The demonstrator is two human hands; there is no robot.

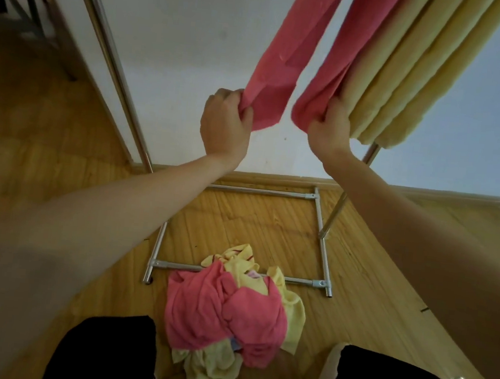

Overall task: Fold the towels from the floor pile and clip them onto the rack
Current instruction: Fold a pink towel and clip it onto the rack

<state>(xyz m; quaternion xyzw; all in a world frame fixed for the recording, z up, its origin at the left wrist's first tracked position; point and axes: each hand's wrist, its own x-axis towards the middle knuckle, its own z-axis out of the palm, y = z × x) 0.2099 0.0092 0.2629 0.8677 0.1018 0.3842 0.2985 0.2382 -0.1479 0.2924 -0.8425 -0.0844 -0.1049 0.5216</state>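
Two pink towels hang down from above the frame. My left hand (225,122) grips the bottom end of the left pink towel (289,55). My right hand (329,126) grips the bottom end of the right pink towel (336,69). Several folded yellow towels (412,73) hang just right of it, touching it. The clips and the rack's top bar are out of view. On the floor below lies the pile of pink and yellow towels (231,309), across the front bar of the rack's base (323,254).
A metal rack upright (109,53) slants up at the left, and another upright (337,210) rises at the right behind the yellow towels. A white wall stands behind. The floor is wood. My dark-clad legs (104,355) flank the pile.
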